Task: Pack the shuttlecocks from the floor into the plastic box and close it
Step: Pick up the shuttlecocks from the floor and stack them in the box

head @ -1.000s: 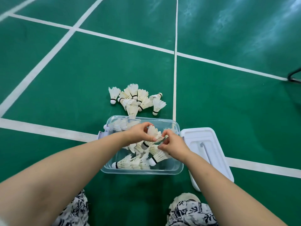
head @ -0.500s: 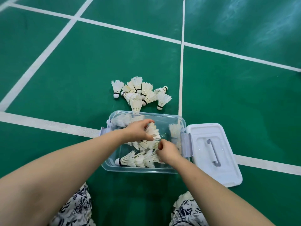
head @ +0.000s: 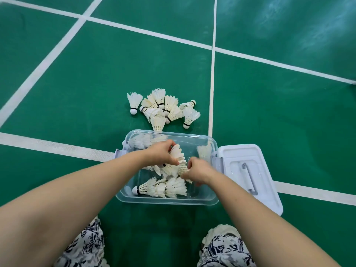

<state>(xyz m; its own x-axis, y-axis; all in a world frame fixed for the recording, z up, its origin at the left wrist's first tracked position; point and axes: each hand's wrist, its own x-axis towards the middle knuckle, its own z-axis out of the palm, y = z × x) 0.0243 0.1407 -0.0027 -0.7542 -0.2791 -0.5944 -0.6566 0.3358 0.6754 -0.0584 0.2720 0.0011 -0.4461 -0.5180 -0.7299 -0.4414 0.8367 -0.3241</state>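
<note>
Here, the clear rectangular plastic box [head: 167, 202] sits open on the green court floor [head: 96, 83], partly filled with white feather shuttlecocks. A nested row of shuttlecocks [head: 161, 188] lies along its near wall, black-banded cork tip pointing left. More lie in its far-left corner, and one leans at its right wall [head: 204, 152].

Over the middle of the box, the left hand [head: 161, 154] has its grip curled round the feather skirt of one shuttlecock [head: 177, 154]. Just beside it, the right hand [head: 198, 171] pinches the end of a second nested stack [head: 173, 170], fingers tightly curled.

Beyond the box's far wall, a loose heap of shuttlecocks [head: 163, 108] lies on the floor, the nearest touching the rim.

Against the box's right side lies the white plastic lid [head: 237, 157], flat, with its grey handle [head: 249, 178] facing up. White court lines [head: 57, 149] run under and past the box. On the near side of the box are patterned trousers [head: 86, 245] and a pale shoe [head: 219, 231].
</note>
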